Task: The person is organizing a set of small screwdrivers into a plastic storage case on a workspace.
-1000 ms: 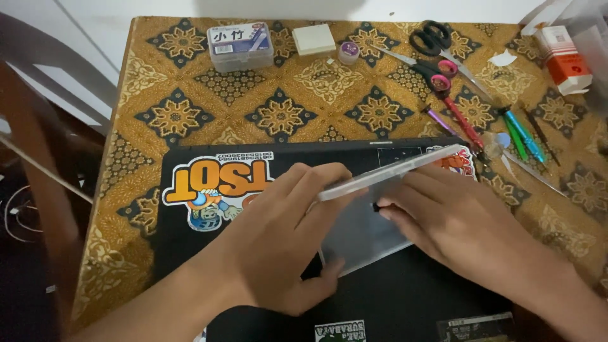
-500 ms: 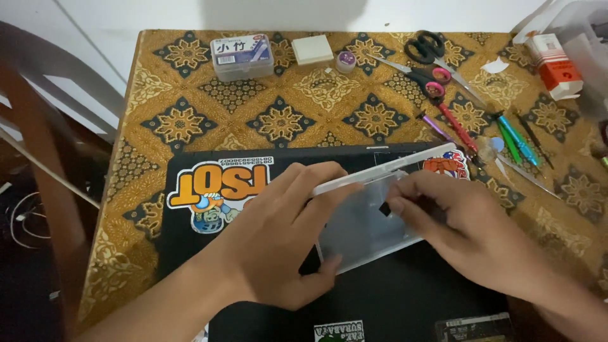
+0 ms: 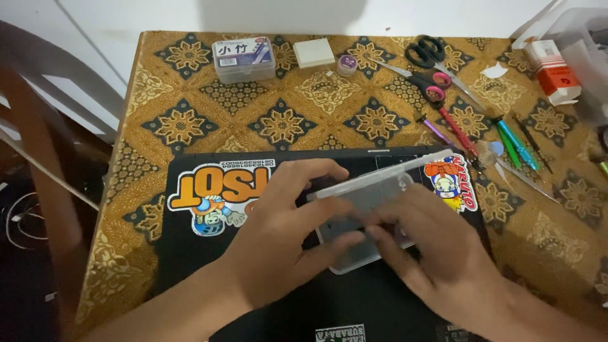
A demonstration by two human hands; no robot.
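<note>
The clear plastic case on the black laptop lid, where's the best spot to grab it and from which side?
Probably by its two short ends, one from each side. The clear plastic case is flat, thin and wide, lying on the black laptop, so its top gives little to pinch. The left hand and right hand already flank it that way.

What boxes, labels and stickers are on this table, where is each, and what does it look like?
Clear plastic box: far left, rectangular, white and purple label.
Carton: far right, white and red.
Orange sticker: black laptop's left side, block letters, cartoon figure.
Cartoon sticker: laptop's right corner, orange and white.
Clear case: between both hands.
</note>
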